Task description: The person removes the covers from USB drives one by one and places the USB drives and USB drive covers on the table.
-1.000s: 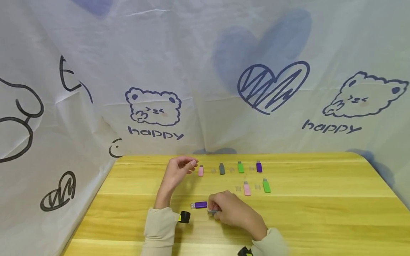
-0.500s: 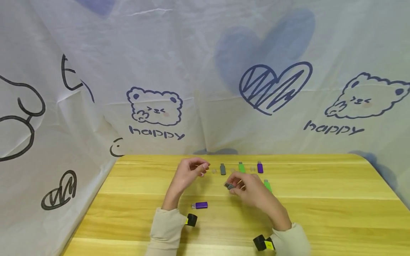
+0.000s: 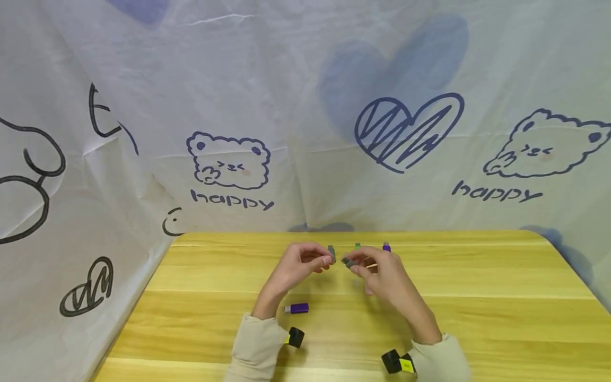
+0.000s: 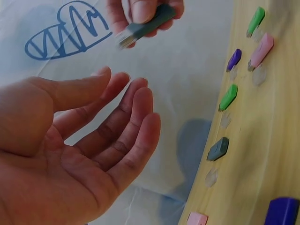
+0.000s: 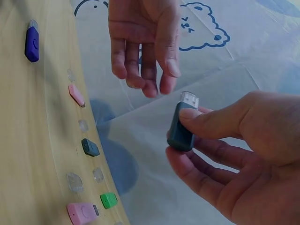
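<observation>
My right hand [image 3: 384, 273] pinches a dark grey USB flash drive [image 5: 179, 129] between thumb and fingers, above the table. The drive's plug end, covered by a clear cap [image 5: 190, 98], points toward my left hand [image 3: 297, 265]. That left hand hovers just across from it, fingers loosely bent and spread, with nothing between them in the left wrist view. The two hands are apart by a small gap. Lying on the table nearer to me is a purple flash drive [image 3: 299, 308].
Along the far part of the wooden table [image 3: 200, 297] lie more flash drives: grey [image 4: 218, 148], green [image 4: 228, 97], purple [image 4: 234, 60] and pink [image 5: 82, 213]. Small clear caps [image 5: 74, 182] lie among them. A printed white cloth [image 3: 315, 180] hangs behind the table.
My right hand has lifted the grey flash drive off the table and carried it forward, up and to the right. My left hand has moved right, toward it.
</observation>
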`<action>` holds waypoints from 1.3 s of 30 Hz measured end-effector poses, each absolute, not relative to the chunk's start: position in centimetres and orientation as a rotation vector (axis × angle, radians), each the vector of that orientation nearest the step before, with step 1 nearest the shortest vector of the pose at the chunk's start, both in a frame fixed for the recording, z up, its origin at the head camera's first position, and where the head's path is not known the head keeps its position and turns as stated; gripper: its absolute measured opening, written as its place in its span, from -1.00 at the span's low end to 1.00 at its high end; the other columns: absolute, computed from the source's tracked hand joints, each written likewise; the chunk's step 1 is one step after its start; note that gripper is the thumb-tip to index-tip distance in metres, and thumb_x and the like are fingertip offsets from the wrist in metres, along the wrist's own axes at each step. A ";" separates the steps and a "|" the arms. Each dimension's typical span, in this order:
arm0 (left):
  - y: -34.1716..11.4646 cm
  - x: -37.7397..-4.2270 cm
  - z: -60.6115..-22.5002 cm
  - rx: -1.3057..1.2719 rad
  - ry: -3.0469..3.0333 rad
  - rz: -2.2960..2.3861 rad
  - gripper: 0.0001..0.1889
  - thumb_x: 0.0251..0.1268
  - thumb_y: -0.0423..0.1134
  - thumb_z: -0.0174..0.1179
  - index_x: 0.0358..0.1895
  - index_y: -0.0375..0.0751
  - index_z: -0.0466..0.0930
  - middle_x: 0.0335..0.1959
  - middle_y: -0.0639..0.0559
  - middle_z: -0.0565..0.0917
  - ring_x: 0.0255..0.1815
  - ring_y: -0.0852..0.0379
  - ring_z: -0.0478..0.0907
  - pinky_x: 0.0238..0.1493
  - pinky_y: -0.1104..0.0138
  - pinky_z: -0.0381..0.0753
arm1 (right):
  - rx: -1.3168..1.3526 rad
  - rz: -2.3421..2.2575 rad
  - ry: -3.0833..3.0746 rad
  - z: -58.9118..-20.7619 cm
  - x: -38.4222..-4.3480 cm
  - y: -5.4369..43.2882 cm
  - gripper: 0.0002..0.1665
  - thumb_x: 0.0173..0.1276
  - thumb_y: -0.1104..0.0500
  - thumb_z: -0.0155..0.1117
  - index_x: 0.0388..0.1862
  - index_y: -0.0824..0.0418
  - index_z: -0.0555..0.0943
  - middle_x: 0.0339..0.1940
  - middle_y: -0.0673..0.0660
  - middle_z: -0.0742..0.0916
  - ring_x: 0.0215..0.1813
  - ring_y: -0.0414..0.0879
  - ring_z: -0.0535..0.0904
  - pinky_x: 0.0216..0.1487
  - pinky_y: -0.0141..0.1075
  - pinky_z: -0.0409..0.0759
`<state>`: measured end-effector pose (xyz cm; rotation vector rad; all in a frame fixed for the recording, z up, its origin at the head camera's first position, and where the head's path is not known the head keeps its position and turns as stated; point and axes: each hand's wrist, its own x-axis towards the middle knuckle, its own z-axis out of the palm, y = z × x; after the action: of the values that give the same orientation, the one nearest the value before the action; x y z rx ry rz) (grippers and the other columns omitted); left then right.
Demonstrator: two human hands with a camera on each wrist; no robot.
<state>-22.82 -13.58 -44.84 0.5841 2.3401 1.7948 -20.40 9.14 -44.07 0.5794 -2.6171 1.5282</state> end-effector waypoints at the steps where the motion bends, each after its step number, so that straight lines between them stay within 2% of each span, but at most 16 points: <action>1: -13.4 -22.8 -44.9 0.585 2.336 1.793 -0.81 0.49 -0.36 0.24 -0.02 -0.44 0.70 -0.11 -0.27 0.76 -0.10 -0.24 0.71 -0.03 0.05 0.73 | 0.578 1.521 -2.603 -44.1 -20.4 9.1 -0.79 0.40 0.39 0.36 -0.02 0.24 0.74 -0.21 0.10 0.77 -0.17 -0.05 0.76 -0.17 -0.28 0.76; 5: -13.0 -22.7 -45.0 0.582 2.327 1.800 -0.80 0.47 -0.34 0.26 -0.01 -0.42 0.70 -0.10 -0.26 0.76 -0.06 -0.32 0.69 -0.05 0.17 0.74 | 0.566 1.512 -2.550 -44.2 -20.4 8.9 -0.81 0.38 0.36 0.41 -0.05 0.26 0.75 -0.21 0.10 0.80 -0.17 -0.05 0.77 -0.11 -0.26 0.76; 10: -12.7 -22.4 -45.1 0.562 2.326 1.864 -0.81 0.45 -0.34 0.29 -0.02 -0.39 0.72 -0.11 -0.21 0.76 -0.09 -0.25 0.71 -0.07 0.21 0.73 | 0.566 1.520 -2.520 -44.4 -20.4 8.6 -0.81 0.33 0.34 0.46 -0.07 0.27 0.76 -0.22 0.12 0.82 -0.24 -0.07 0.78 -0.21 -0.32 0.75; 15: -12.1 -22.3 -45.3 0.548 2.316 1.946 -0.83 0.41 -0.38 0.31 -0.05 -0.42 0.71 -0.14 -0.24 0.77 -0.12 -0.30 0.70 -0.12 0.24 0.75 | 0.575 1.532 -2.500 -44.4 -20.4 8.2 -0.81 0.31 0.33 0.49 -0.10 0.28 0.76 -0.25 0.12 0.82 -0.29 -0.10 0.77 -0.32 -0.38 0.73; 17: -11.8 -22.3 -45.2 0.536 2.323 1.966 -0.84 0.40 -0.40 0.32 -0.07 -0.42 0.71 -0.17 -0.24 0.77 -0.15 -0.30 0.70 -0.13 0.19 0.76 | 0.568 1.532 -2.495 -44.4 -20.3 8.0 -0.81 0.29 0.34 0.50 -0.11 0.28 0.77 -0.26 0.12 0.82 -0.31 -0.10 0.77 -0.35 -0.39 0.72; 21: -11.5 -22.2 -45.2 0.502 2.341 1.985 -0.88 0.35 -0.42 0.35 -0.11 -0.41 0.72 -0.21 -0.21 0.77 -0.19 -0.29 0.70 -0.08 -0.05 0.73 | 0.570 1.529 -2.486 -44.5 -20.3 7.8 -0.80 0.26 0.36 0.51 -0.12 0.29 0.76 -0.26 0.13 0.82 -0.30 -0.09 0.78 -0.30 -0.39 0.73; 24: -11.5 -22.2 -45.2 0.483 2.349 1.988 -0.89 0.33 -0.44 0.37 -0.14 -0.40 0.73 -0.23 -0.20 0.77 -0.20 -0.32 0.69 -0.07 -0.16 0.69 | 0.585 1.512 -2.477 -44.5 -20.3 7.7 -0.80 0.25 0.38 0.51 -0.14 0.30 0.76 -0.27 0.14 0.82 -0.30 -0.06 0.79 -0.26 -0.38 0.74; 28: -11.5 -22.3 -45.3 0.461 2.367 1.982 -0.89 0.31 -0.42 0.39 -0.16 -0.38 0.75 -0.24 -0.19 0.78 -0.21 -0.33 0.69 -0.14 0.05 0.75 | 0.596 1.489 -2.472 -44.6 -20.3 7.7 -0.80 0.24 0.39 0.51 -0.15 0.29 0.76 -0.29 0.13 0.82 -0.31 -0.06 0.78 -0.27 -0.38 0.74; 32: -11.5 -22.4 -45.3 0.436 2.380 1.987 -0.89 0.29 -0.41 0.41 -0.17 -0.38 0.76 -0.25 -0.18 0.78 -0.27 -0.19 0.72 -0.24 0.32 0.71 | 0.592 1.474 -2.476 -44.5 -20.3 7.7 -0.81 0.24 0.38 0.52 -0.16 0.28 0.76 -0.30 0.10 0.81 -0.32 -0.08 0.77 -0.28 -0.40 0.73; 35: -11.6 -22.5 -45.2 0.415 2.375 1.998 -0.89 0.29 -0.42 0.41 -0.17 -0.38 0.76 -0.26 -0.17 0.79 -0.30 -0.09 0.72 -0.24 0.32 0.71 | 0.597 1.473 -2.473 -44.5 -20.3 7.8 -0.82 0.25 0.38 0.51 -0.16 0.28 0.76 -0.30 0.10 0.81 -0.33 -0.09 0.77 -0.28 -0.40 0.72; 39: -11.7 -22.4 -45.0 0.400 2.355 2.018 -0.89 0.27 -0.44 0.41 -0.18 -0.39 0.77 -0.27 -0.17 0.79 -0.28 -0.16 0.73 -0.17 0.16 0.75 | 0.605 1.486 -2.465 -44.5 -20.3 7.7 -0.83 0.25 0.38 0.51 -0.17 0.29 0.77 -0.30 0.11 0.81 -0.33 -0.09 0.77 -0.30 -0.39 0.72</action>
<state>-22.40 -11.68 -44.99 0.3997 2.3553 2.0178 -20.33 7.67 -44.47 0.6052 -2.4650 1.4863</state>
